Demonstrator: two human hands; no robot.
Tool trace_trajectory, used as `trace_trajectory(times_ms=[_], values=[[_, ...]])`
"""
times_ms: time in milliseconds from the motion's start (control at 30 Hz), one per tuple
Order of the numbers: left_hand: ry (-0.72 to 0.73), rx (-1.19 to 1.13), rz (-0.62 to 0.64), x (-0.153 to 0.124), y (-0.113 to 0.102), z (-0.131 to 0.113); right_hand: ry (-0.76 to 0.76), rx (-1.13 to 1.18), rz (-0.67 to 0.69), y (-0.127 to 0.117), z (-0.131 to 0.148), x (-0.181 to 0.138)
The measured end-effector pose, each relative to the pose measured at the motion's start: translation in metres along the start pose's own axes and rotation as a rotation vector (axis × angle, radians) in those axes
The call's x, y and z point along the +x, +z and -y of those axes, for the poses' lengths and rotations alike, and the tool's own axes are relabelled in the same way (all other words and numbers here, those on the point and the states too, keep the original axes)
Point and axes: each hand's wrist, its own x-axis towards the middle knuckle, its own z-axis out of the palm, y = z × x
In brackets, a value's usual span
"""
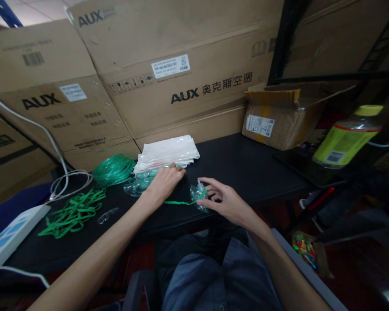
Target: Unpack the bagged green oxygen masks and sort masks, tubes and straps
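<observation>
My right hand (228,201) holds a small clear green plastic face mask (198,199) between thumb and fingers, just above the front part of the black table. The mask has a pale connector on top, and a green elastic strap (178,202) runs from it to the left. My left hand (167,181) lies at the right end of a pile of clear masks (138,183), in front of a stack of white plastic bags (168,149). Its fingers are bent, and what is under them is hidden.
A coil of green tubing (113,169), loose green straps (74,214), a small clear piece (107,215) and a power strip (16,237) lie left. Large cartons (149,112) stand behind. An opened box (275,119) and a yellow-capped bottle (346,138) stand right.
</observation>
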Motion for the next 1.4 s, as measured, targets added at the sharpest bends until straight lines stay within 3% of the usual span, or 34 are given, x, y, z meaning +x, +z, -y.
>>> trace_trajectory(times_ms=[200, 333, 567, 700, 800, 933, 1400], values=[[-0.011, -0.036, -0.013, 0.003, 0.003, -0.001, 0.028, 0.048, 0.015, -0.001, -0.001, 0.001], [-0.042, -0.091, -0.073, -0.006, 0.001, 0.002, 0.054, 0.219, 0.007, -0.002, -0.003, 0.002], [-0.191, -0.641, -0.441, -0.041, 0.001, -0.005, 0.036, 0.360, 0.001, -0.002, 0.000, 0.005], [-0.371, -0.845, -0.520, -0.054, 0.011, -0.021, -0.004, 0.329, -0.003, 0.004, 0.003, 0.015], [-0.414, -0.962, -0.595, -0.055, 0.021, -0.030, -0.013, 0.324, 0.000, 0.008, 0.002, 0.024], [-0.390, -0.991, -0.701, -0.055, 0.028, -0.034, -0.020, 0.290, -0.012, 0.012, 0.000, 0.030], [-0.377, -0.930, -0.722, -0.055, 0.037, -0.032, 0.046, 0.293, 0.023, 0.020, -0.001, 0.032]])
